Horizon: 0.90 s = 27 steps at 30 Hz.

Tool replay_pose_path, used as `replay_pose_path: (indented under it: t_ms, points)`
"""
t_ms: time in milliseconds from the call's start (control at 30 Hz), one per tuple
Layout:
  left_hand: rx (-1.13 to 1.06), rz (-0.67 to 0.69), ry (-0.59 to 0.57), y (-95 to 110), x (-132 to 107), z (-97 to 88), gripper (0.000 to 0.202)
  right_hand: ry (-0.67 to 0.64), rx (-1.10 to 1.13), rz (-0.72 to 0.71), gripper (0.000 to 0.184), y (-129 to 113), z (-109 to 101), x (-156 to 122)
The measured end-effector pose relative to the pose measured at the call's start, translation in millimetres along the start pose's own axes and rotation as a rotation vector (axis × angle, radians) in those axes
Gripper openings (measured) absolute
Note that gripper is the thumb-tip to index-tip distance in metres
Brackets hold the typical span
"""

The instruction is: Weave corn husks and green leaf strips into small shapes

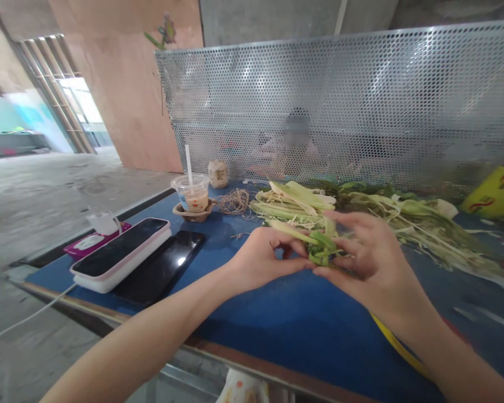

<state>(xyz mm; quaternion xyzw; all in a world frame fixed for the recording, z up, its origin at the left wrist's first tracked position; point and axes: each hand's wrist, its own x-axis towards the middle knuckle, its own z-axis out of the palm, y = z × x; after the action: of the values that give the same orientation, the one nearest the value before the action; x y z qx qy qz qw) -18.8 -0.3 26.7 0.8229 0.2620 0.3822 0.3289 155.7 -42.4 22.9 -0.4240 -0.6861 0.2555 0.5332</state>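
Observation:
Between my two hands is a small green bundle of folded corn husk strips (319,246), with a pale strip sticking out toward the left. My left hand (273,257) pinches it from the left, thumb below and fingers curled above. My right hand (367,257) closes on it from the right with thumb and lower fingers, the index finger raised by an upright pale strip; motion blurs this hand somewhat. Just behind them lies a pile of pale green corn husks (292,198). More loose husks (428,224) spread out to the right.
The blue table (252,324) also carries a plastic cup with a straw (193,193), a coil of twine (235,201), a black phone (163,268) and a white-cased device (121,252). A yellow packet (493,193) stands at right. Behind a perforated metal panel (361,101) sits a person.

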Motion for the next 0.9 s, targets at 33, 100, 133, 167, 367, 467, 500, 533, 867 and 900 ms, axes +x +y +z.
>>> replay_pose_path:
  t_ms: [33, 100, 133, 167, 367, 467, 500, 533, 867, 900]
  points:
    - [-0.070, -0.040, -0.008, 1, 0, 0.7, 0.020, -0.028, 0.088, 0.077, 0.063, 1, 1, 0]
    - [-0.212, -0.095, -0.017, 2, 1, 2.0, 0.052, -0.139, 0.200, 0.213, 0.076, 3, 3, 2]
    - [-0.267, -0.119, -0.022, 3, 1, 2.4, 0.066, -0.192, 0.221, 0.254, 0.072, 3, 4, 2]
    - [-0.307, -0.140, -0.024, 4, 1, 2.5, 0.076, -0.233, 0.225, 0.274, 0.064, 4, 5, 3]
    - [-0.329, -0.238, -0.008, 5, 0, 1.1, 0.089, -0.180, 0.291, 0.265, 0.057, 3, 8, 4]
    - [-0.375, -0.264, -0.038, 6, -1, 3.4, 0.092, -0.100, 0.293, 0.290, 0.060, 0, 7, 6]
    - [-0.392, -0.277, -0.054, 6, -2, 4.6, 0.093, -0.061, 0.289, 0.296, 0.060, -1, 6, 7]
    - [-0.407, -0.292, -0.072, 6, -3, 5.8, 0.095, -0.022, 0.291, 0.302, 0.059, -1, 4, 8]
    - [-0.547, -0.391, -0.282, 13, -7, -0.2, 0.085, 0.159, 0.327, 0.272, 0.059, -1, -14, 15]
    - [-0.553, -0.378, -0.305, 14, -7, -1.0, 0.082, 0.151, 0.316, 0.259, 0.058, -1, -14, 15]
